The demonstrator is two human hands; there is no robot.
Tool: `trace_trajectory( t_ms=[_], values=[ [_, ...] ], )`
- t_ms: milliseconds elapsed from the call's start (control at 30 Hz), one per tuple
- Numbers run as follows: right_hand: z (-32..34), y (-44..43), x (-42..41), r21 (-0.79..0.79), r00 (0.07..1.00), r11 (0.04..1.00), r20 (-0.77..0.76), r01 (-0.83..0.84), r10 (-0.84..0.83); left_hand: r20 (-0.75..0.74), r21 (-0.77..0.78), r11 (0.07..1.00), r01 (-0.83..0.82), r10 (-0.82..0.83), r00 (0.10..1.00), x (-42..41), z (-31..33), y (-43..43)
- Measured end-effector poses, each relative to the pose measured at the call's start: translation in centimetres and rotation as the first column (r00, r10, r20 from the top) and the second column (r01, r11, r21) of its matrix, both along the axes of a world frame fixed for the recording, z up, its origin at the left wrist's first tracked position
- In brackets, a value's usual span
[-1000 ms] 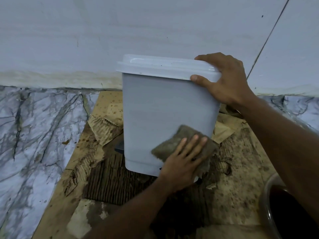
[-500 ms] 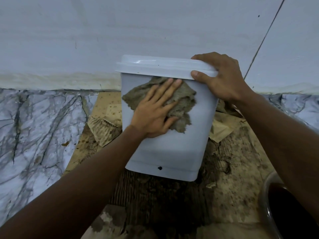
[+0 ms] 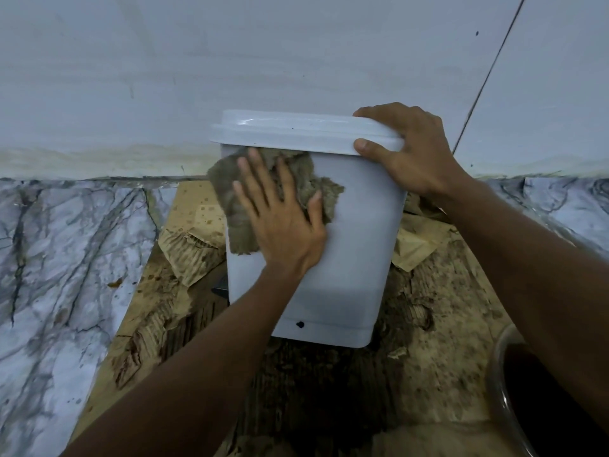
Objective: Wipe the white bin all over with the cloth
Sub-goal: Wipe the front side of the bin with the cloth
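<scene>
The white bin [image 3: 356, 232] with its lid [image 3: 296, 130] on stands on soiled cardboard against the wall, tipped slightly toward me. A brown-grey cloth [image 3: 230, 192] lies flat on the upper left of the bin's front face, just under the lid, and hangs past the left edge. My left hand [image 3: 280, 219] presses the cloth against the bin with straight, spread fingers. My right hand [image 3: 408, 150] grips the lid's right corner, thumb on the front rim and fingers over the top.
Torn, stained cardboard [image 3: 438, 341] covers the floor under and around the bin. Marble-patterned floor [image 3: 59, 275] lies to the left and far right. A white wall [image 3: 263, 61] rises right behind the bin. A dark round vessel [image 3: 543, 407] sits at the lower right.
My left hand carried the cloth from the bin's lower right front up to just under the lid, then slid it leftward to the left edge. My right hand kept its grip on the lid.
</scene>
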State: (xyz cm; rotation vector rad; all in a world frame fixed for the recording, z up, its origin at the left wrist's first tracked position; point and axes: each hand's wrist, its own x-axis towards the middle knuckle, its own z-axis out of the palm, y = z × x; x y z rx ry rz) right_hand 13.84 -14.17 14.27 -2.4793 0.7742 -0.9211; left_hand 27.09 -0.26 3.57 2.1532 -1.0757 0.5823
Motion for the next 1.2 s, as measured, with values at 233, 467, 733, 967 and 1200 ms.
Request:
trace_trajectory(
  t_ms=[233, 467, 733, 967, 1200],
  values=[
    [0.1, 0.1, -0.1, -0.02, 1.0, 1.0, -0.016, 0.015, -0.015, 0.314, 0.299, 0.869, 0.394, -0.48, 0.819, -4.8, -2.4, -0.2],
    [0.1, -0.1, -0.2, -0.007, 1.0, 1.0, -0.018, 0.008, -0.008, 0.391, 0.551, 0.683, 0.48, -0.719, 0.574, -6.2, -8.5, 3.5],
    [0.0, -0.1, -0.3, 0.003, 1.0, 1.0, 0.004, -0.008, 0.008, 0.37, 0.661, 0.572, 0.486, -0.812, 0.452, -1.4, -14.0, 9.8],
    [0.0, 0.2, -0.2, -0.031, 1.0, 1.0, 0.013, -0.007, 0.008, 0.104, 0.052, 0.985, 0.165, -0.17, 0.98, 3.0, -6.4, 5.8],
    [-0.2, 0.8, -0.9, -0.103, 1.0, 0.995, 0.001, -0.007, 0.007, -0.762, -0.406, 0.838, -0.366, -0.089, 0.641, 3.7, 2.7, 2.3]
  ],
)
